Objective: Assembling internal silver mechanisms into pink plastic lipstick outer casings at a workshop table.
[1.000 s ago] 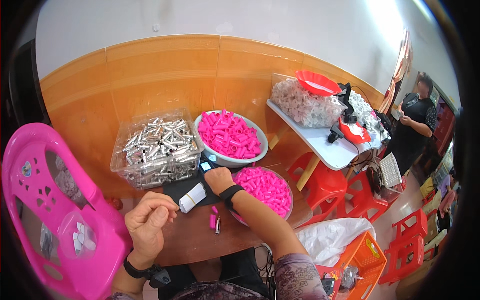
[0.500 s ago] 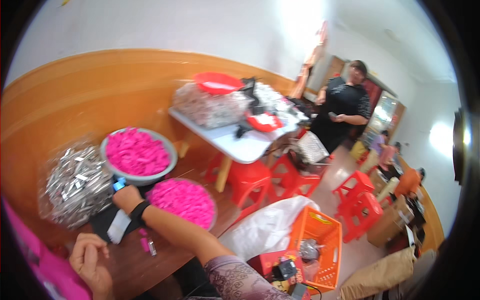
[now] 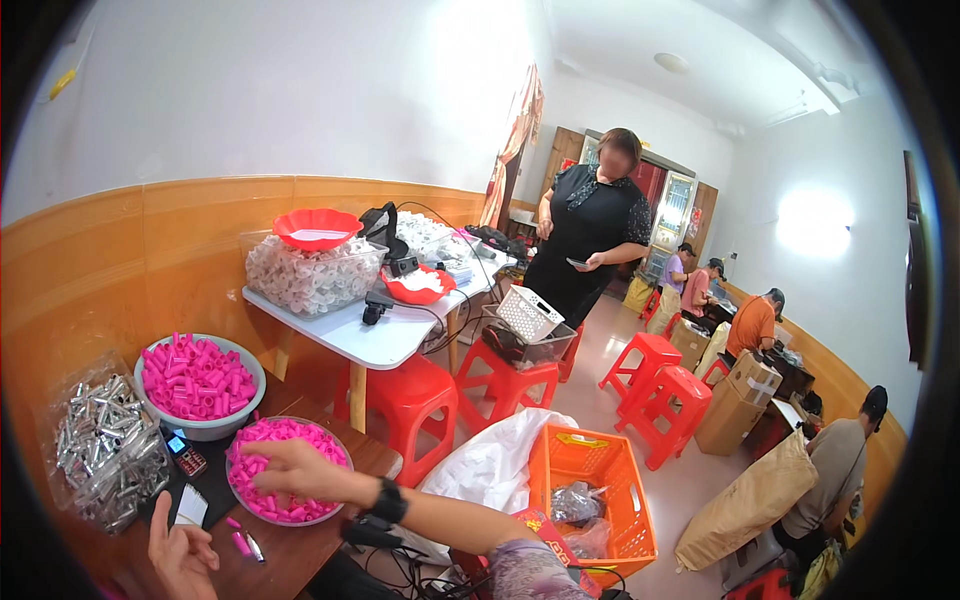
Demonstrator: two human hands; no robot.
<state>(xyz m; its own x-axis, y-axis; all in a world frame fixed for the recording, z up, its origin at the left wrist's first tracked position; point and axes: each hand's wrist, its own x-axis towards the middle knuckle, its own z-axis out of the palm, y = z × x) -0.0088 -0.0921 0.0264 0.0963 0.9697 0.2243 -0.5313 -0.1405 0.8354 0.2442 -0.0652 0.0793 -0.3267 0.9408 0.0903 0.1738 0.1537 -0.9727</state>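
Observation:
My right hand [image 3: 290,470] is over the bowl of pink plastic tubes [image 3: 320,448], its fingers stretched out and holding nothing. My left hand [image 3: 180,555] is raised at the lower left, its fingers apart and nothing in them. Beside it lies a white slip [image 3: 191,506] on a black mat. A small phone [image 3: 185,453] with a lit blue screen rests between the clear bag of silver metal tubes [image 3: 100,430] and the pink pile. On the brown table [image 3: 290,560] lie a loose pink tube [image 3: 241,544] and a silver piece [image 3: 255,547].
Behind stands a grey basin of pink tubes [image 3: 255,400]. A white table [image 3: 370,345] bears a bin of clear parts [image 3: 310,275] and red dishes. Red stools [image 3: 410,410], an orange crate [image 3: 640,555] and a white sack [image 3: 490,465] are rightward. A person in black [image 3: 590,240] stands beyond; others sit farther off.
My right hand has drawn back from beside the lit phone to over the pink bowl. The view has swung, showing more of the room; my left hand's fingers are now more spread.

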